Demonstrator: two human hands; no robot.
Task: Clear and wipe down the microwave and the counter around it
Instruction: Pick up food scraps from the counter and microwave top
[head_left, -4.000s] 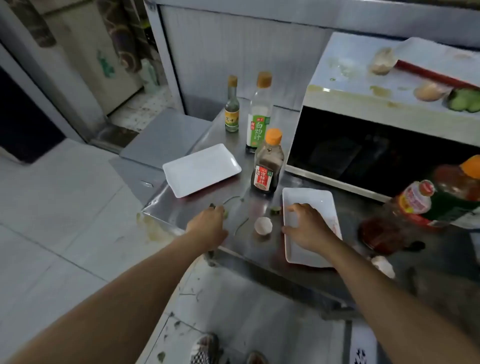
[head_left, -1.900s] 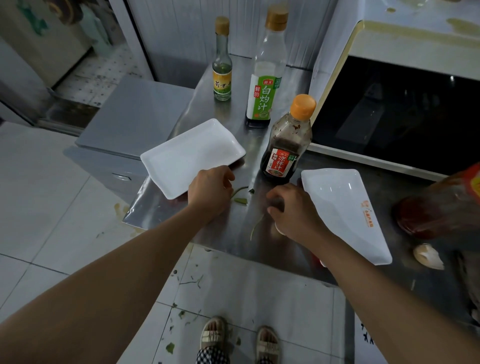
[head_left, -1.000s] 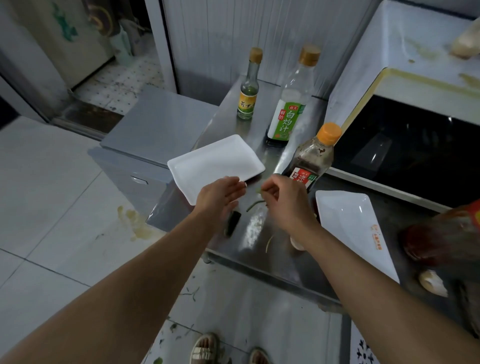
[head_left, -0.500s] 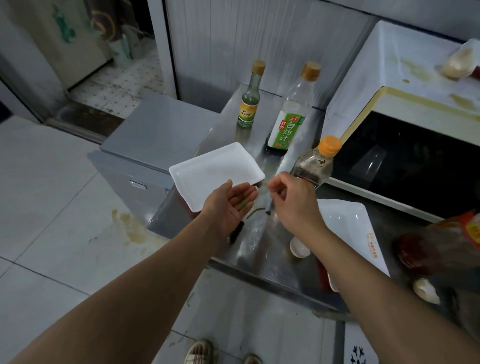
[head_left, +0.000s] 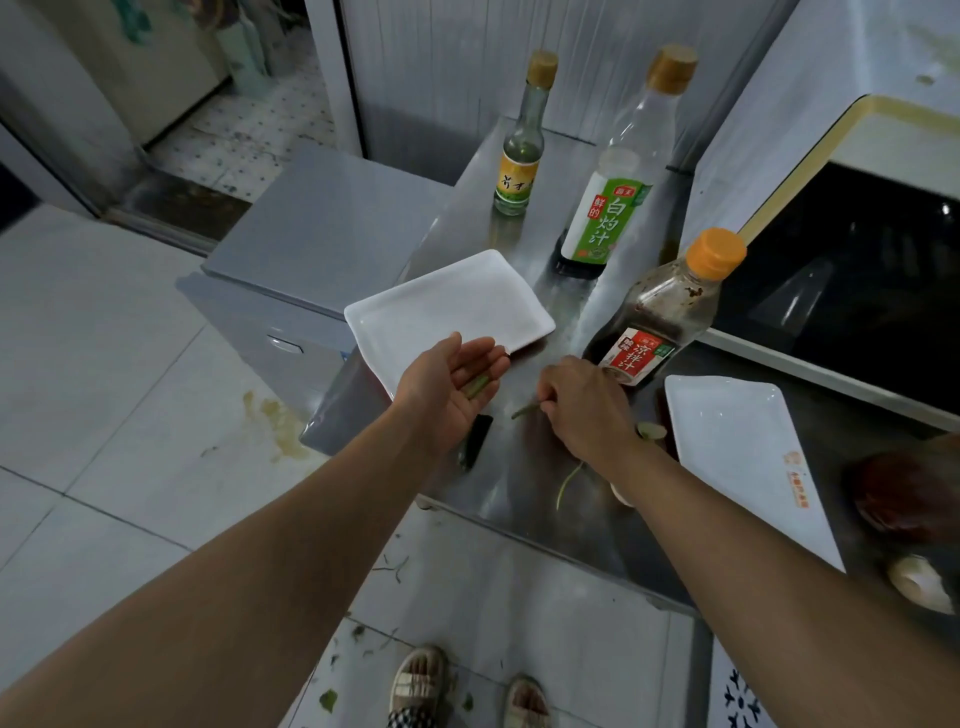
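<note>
My left hand (head_left: 447, 387) hovers palm up over the steel counter (head_left: 519, 483), fingers relaxed, with a small green vegetable scrap (head_left: 477, 385) lying in the palm. My right hand (head_left: 587, 408) is low over the counter and pinches a thin green stem (head_left: 524, 411). Another green stem (head_left: 566, 483) lies near the counter's front edge, and a pale slice (head_left: 650, 430) shows just past my right wrist. The white microwave (head_left: 779, 150) with a dark door stands at the right.
Two white rectangular plates (head_left: 447, 312) (head_left: 737, 447) lie on the counter. Three sauce bottles (head_left: 519, 140) (head_left: 618, 171) (head_left: 670, 312) stand behind my hands. A dark scrap (head_left: 475, 439) lies under my left wrist. An eggshell (head_left: 917, 579) and a red bottle (head_left: 904, 499) sit at the right edge. A grey cabinet (head_left: 322, 228) stands left.
My left hand has turned palm up and holds a green scrap. My right hand dropped from beside it back to the counter and pinched a stem.
</note>
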